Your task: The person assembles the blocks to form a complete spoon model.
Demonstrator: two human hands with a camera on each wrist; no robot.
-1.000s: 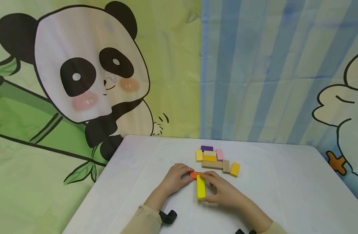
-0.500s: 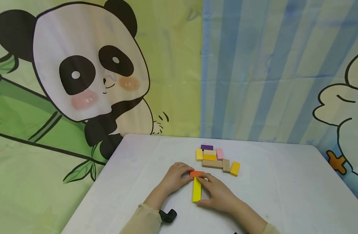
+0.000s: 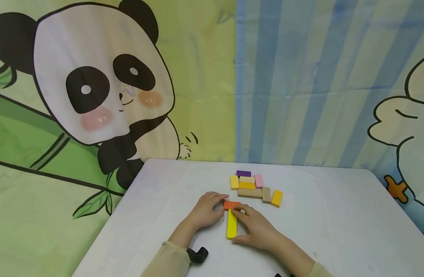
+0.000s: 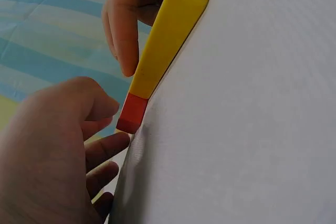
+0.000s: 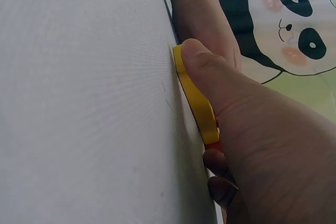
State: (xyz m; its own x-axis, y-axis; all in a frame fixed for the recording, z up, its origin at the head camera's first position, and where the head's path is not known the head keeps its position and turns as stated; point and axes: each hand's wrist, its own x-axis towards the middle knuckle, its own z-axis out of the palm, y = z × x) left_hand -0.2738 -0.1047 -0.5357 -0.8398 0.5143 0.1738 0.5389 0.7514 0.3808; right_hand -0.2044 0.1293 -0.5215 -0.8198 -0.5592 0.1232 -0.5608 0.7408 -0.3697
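- Grasping the yellow block point(image 3: 232, 225) by both ends with the right hand point(image 3: 255, 227), thumb at the end toward the near edge of the table point(image 3: 354, 231), fingers at the other.
- Pointing that block from near edge toward far edge, flat on the table, meeting the orange block point(image 3: 230, 205) in a T, the orange one laid crosswise.
- Curving the left hand point(image 3: 207, 209) round the left end of the orange block, thumb and fingers just beside or against it; cannot tell a pinch from a loose touch.
- Clustered beyond, toward the middle of the far edge: purple block point(image 3: 243, 174) closest to that edge, then pale yellow block point(image 3: 234, 182), light wooden strips point(image 3: 247, 179), amber block point(image 3: 247, 186) and pink block point(image 3: 258, 181).
- On the near side of that cluster: long tan block point(image 3: 250, 193) parallel to the far edge, short tan block point(image 3: 266, 195) at its right end.
- Slightly apart, toward the right edge: tilted golden block point(image 3: 276, 198).
- Hanging behind the far edge: panda-printed cloth point(image 3: 205, 77) and striped cloth point(image 3: 302, 77).
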